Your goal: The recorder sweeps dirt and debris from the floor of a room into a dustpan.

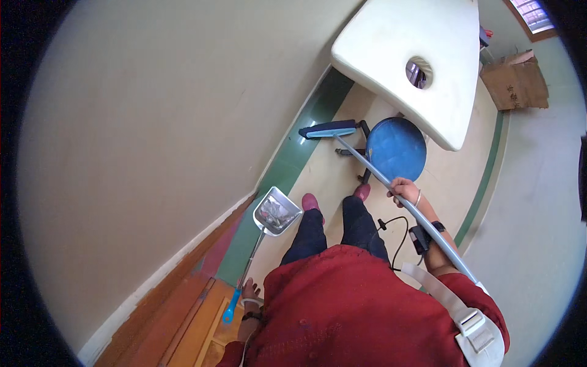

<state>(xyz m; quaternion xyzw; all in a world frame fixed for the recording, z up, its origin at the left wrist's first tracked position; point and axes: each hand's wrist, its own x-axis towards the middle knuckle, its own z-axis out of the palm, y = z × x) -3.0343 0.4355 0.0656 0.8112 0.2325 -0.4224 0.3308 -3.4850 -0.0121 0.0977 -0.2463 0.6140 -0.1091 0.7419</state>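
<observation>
My right hand is closed around the grey pole of a broom, which runs back along my forearm. The broom's head, light blue with dark bristles, touches down near the wall, across a green floor border. My left hand is low at my left side with its fingers apart. Right beside it is the blue grip of a long-handled metal dustpan; no grasp on the grip shows. Grey debris lies inside the pan.
A blue round stool on a black wheeled base stands before my feet. Over it juts a white padded table with a round hole. At the far right is a cardboard box; a wooden door is at lower left. A black cable hangs by my waist.
</observation>
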